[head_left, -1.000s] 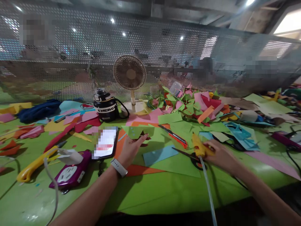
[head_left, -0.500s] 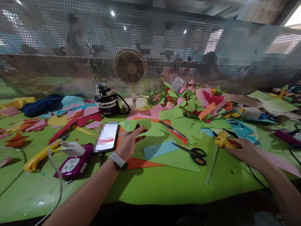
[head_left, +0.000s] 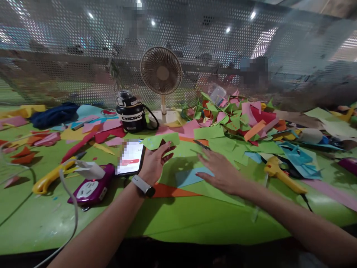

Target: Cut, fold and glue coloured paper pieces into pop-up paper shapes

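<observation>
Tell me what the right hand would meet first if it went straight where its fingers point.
Probably the green paper piece at the left hand; depth is unclear, so the right hand might pass above.

"ENERGY" is printed in dark capitals on the white band (head_left: 132,118) around the black bottle (head_left: 129,108). Smaller pale marking is carried below the band, too small to be read; same for the light label (head_left: 134,102) above it. "26" is displayed at upper right on the phone (head_left: 131,157) screen. Left part of that screen is pixelated; nothing legible on its red strip (head_left: 130,162).
</observation>
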`<state>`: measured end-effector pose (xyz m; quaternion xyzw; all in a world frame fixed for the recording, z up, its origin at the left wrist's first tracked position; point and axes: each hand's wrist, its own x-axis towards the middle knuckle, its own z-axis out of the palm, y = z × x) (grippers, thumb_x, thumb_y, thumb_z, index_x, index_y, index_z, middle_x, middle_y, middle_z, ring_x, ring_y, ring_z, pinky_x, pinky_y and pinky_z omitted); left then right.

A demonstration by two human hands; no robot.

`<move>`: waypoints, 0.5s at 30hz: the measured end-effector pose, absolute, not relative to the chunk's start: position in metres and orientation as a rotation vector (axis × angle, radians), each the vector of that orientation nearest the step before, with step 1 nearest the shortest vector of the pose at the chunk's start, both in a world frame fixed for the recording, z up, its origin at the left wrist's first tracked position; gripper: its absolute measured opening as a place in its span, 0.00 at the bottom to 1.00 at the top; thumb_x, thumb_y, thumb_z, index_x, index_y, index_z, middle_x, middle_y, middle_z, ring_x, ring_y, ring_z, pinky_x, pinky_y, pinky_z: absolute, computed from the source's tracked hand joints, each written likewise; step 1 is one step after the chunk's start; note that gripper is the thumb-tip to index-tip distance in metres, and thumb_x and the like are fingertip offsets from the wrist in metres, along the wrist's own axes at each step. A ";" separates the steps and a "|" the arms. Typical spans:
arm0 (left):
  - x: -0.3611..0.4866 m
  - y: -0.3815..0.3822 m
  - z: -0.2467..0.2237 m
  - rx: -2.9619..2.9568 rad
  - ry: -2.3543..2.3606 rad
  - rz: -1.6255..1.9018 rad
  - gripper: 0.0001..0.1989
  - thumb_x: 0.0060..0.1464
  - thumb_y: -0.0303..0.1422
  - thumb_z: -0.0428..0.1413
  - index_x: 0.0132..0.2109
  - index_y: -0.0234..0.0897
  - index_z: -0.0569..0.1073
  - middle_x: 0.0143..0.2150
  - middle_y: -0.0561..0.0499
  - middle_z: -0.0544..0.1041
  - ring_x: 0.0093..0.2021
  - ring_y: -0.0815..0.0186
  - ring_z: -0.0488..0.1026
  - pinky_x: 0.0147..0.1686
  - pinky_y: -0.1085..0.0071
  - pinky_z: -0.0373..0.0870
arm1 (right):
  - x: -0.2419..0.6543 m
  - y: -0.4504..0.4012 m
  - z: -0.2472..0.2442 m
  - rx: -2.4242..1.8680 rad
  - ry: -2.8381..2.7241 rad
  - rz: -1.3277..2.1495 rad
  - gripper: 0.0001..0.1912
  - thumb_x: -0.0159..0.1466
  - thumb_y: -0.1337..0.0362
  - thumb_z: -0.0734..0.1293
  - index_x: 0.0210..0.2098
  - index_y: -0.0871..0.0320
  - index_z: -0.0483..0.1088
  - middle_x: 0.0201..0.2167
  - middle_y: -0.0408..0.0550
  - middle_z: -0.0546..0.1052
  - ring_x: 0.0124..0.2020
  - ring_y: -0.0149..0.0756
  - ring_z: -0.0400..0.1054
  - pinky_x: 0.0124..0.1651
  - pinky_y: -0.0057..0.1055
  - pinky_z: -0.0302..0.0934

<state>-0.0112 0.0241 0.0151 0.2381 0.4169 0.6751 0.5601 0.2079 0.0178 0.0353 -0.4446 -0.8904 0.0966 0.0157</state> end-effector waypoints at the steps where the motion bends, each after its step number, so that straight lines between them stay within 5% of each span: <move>1: -0.011 0.024 0.015 0.571 0.985 1.583 0.13 0.33 0.33 0.68 0.29 0.34 0.75 0.31 0.50 0.78 0.36 0.64 0.77 0.31 0.73 0.68 | 0.197 0.022 0.033 -1.356 -2.806 0.300 0.40 0.64 0.41 0.50 0.64 0.64 0.53 0.67 0.62 0.47 0.67 0.54 0.40 0.64 0.52 0.41; 15: -0.009 0.024 0.012 0.658 1.041 1.519 0.11 0.37 0.35 0.66 0.30 0.34 0.77 0.38 0.45 0.80 0.39 0.60 0.77 0.31 0.72 0.69 | 0.165 0.044 0.004 -1.202 -2.840 0.110 0.40 0.63 0.40 0.53 0.60 0.67 0.61 0.64 0.66 0.56 0.65 0.56 0.45 0.64 0.53 0.38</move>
